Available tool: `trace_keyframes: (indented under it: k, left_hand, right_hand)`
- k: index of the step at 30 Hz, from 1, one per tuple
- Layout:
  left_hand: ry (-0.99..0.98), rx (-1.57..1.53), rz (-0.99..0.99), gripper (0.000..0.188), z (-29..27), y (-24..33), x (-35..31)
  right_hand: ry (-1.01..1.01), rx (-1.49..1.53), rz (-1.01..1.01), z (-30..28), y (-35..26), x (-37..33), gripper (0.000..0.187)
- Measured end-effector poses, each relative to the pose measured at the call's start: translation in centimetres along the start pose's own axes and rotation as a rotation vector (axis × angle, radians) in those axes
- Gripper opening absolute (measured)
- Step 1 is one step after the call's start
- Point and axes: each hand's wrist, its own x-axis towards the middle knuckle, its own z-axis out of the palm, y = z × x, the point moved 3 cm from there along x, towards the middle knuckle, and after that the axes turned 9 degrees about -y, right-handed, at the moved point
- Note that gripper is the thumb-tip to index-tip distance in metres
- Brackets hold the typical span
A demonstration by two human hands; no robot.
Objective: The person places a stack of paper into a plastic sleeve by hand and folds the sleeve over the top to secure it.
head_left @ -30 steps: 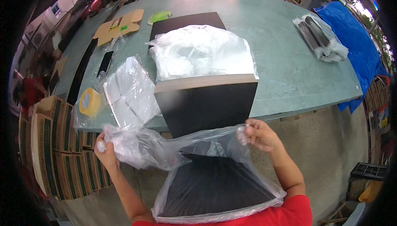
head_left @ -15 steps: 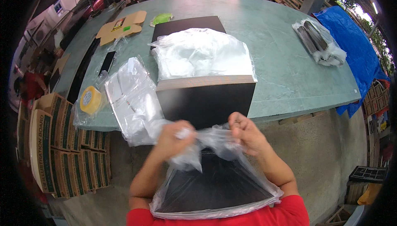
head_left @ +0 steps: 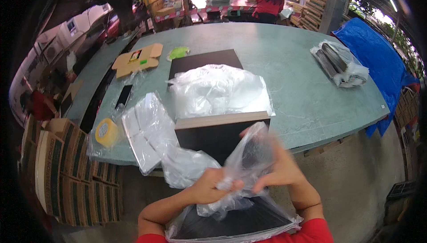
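Observation:
A clear plastic bag (head_left: 249, 156) with a flat black board (head_left: 222, 225) inside rests against my body. My left hand (head_left: 211, 187) is closed around the bag's gathered neck. To its right, my right hand (head_left: 284, 165) is partly blurred, its thumb and fingers spread around the loose puffed-up top of the bag. Just beyond my hands, a stack of black boards (head_left: 209, 138) with brown edges stands at the table's near edge. Crumpled clear plastic (head_left: 222, 89) lies over the top of that stack.
On the green table (head_left: 302, 109) lie a plastic-wrapped white pack (head_left: 149, 129), yellow tape roll (head_left: 106, 132), black strip (head_left: 123, 96), flattened cardboard box (head_left: 138, 60), green item (head_left: 179, 53) and bagged dark pieces (head_left: 340, 65). Cartons (head_left: 73, 172) stand left, a blue tarp (head_left: 378, 60) right. People are farther off.
My left hand has moved right and lower along the bag, gathering its neck. My right hand has opened from its grip around the bag's top. The view has tilted up.

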Motion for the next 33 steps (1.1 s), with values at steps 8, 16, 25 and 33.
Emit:
trace_keyframes:
  k: [8,16,25,33]
  left_hand:
    - [0.03,-0.703,-0.121,0.017,-3.1,0.1,-0.6]
    - [-0.452,-0.471,0.048,0.022,-4.4,-0.5,-0.9]
    - [-0.658,1.019,-0.46,0.015,-0.3,-2.3,-3.0]
    - [-0.678,0.621,-0.366,0.023,1.4,-2.1,-4.7]
  right_hand:
    - [-0.965,0.39,0.154,5.1,2.4,-1.8,0.036]
    - [-0.808,1.158,0.392,0.7,1.5,-3.1,0.032]
    - [-0.648,-1.416,-0.108,-0.7,7.7,-5.5,0.023]
    - [-0.026,-0.715,0.225,-6.4,3.2,1.3,0.013]
